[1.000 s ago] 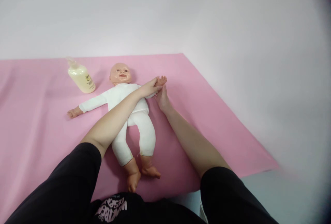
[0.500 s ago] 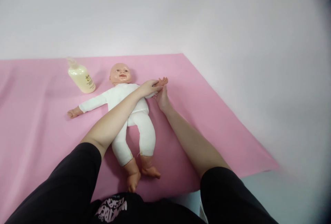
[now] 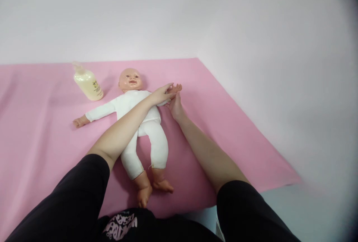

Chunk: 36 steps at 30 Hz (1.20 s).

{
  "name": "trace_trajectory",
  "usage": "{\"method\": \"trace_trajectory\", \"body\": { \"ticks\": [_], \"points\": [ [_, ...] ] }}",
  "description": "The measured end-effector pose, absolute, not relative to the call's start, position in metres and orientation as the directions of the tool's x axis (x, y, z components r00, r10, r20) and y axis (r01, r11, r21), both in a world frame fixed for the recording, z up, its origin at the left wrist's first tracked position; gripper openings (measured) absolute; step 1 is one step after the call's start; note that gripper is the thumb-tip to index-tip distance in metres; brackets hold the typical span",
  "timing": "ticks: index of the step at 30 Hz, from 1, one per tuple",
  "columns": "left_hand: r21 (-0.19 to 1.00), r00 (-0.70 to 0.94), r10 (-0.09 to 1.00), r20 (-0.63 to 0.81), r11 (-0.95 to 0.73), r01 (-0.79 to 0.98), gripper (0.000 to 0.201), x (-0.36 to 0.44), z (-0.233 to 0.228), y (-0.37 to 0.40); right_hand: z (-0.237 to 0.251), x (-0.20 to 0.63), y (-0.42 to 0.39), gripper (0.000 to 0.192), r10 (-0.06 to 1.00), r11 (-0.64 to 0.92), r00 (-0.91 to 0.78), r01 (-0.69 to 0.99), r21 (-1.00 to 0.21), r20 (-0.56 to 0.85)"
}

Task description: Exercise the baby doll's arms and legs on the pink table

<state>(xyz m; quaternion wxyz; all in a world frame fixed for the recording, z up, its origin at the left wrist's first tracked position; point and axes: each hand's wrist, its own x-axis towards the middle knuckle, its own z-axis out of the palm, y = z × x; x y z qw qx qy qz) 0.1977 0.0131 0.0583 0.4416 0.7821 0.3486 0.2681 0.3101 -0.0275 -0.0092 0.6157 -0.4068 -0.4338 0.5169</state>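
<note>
A baby doll [image 3: 134,107] in a white cloth suit lies on its back, its bald head away from me. Its arm on my right is stretched out, and both of my hands are at its wrist. My left hand [image 3: 162,94] reaches across the doll's chest and grips the wrist from above, one finger raised along the small hand [image 3: 177,87]. From below and the near side, my right hand [image 3: 175,107] holds the same wrist; some of its fingers are hidden under the doll's arm.
A pump bottle [image 3: 88,85] of pale yellow liquid stands left of the doll's head. Pink cloth [image 3: 218,122] covers the table, whose right edge runs diagonally. A white wall [image 3: 167,14] rises behind.
One finger of my left hand has lifted slightly at the doll's hand. My right hand, the doll and the bottle stay in place.
</note>
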Motion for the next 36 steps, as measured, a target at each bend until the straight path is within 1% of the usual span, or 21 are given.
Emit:
{"method": "trace_trajectory", "body": {
  "ticks": [5, 10, 14, 17, 22, 25, 27, 30, 36],
  "points": [
    [0.861, 0.689, 0.717, 0.104, -0.411, 0.298, 0.043, 0.1968, 0.0622, 0.0112, -0.0115, 0.3112, -0.0254, 0.093, 0.991, 0.114, 0.1, -0.264, -0.958, 0.091],
    [0.848, 0.692, 0.717, 0.09, -0.419, 0.324, 0.035, 0.197, 0.0638, 0.0107, -0.0126, 0.3111, -0.0255, 0.094, 0.989, 0.126, 0.113, -0.278, -0.952, 0.098],
    [0.835, 0.681, 0.726, 0.095, -0.431, 0.343, 0.031, 0.197, 0.0632, 0.0112, -0.0118, 0.31, -0.0263, 0.087, 0.987, 0.13, 0.136, -0.316, -0.94, 0.091],
    [0.842, 0.69, 0.718, 0.092, -0.426, 0.331, 0.032, 0.1965, 0.0631, 0.0103, -0.0116, 0.3095, -0.0268, 0.084, 0.987, 0.132, 0.135, -0.333, -0.933, 0.091],
    [0.889, 0.749, 0.658, 0.077, -0.386, 0.248, 0.038, 0.197, 0.0633, 0.0086, -0.0104, 0.3087, -0.0281, 0.08, 0.986, 0.123, 0.147, -0.338, -0.933, 0.077],
    [0.9, 0.768, 0.634, 0.091, -0.382, 0.209, 0.047, 0.1971, 0.0637, 0.0084, -0.0091, 0.3076, -0.0297, 0.079, 0.982, 0.126, 0.175, -0.364, -0.923, 0.066],
    [0.917, 0.778, 0.623, 0.076, -0.35, 0.191, 0.055, 0.1969, 0.0635, 0.0082, -0.0085, 0.3069, -0.0308, 0.083, 0.981, 0.138, 0.177, -0.366, -0.92, 0.077],
    [0.94, 0.784, 0.62, 0.045, -0.293, 0.177, 0.061, 0.197, 0.0617, 0.0082, -0.0085, 0.3065, -0.0321, 0.089, 0.979, 0.157, 0.179, -0.339, -0.928, 0.1],
    [0.959, 0.767, 0.641, 0.013, -0.226, 0.172, 0.06, 0.1999, 0.0568, 0.0089, -0.0101, 0.3076, -0.033, 0.091, 0.959, 0.216, 0.231, -0.224, -0.95, 0.164]
  ]
}}
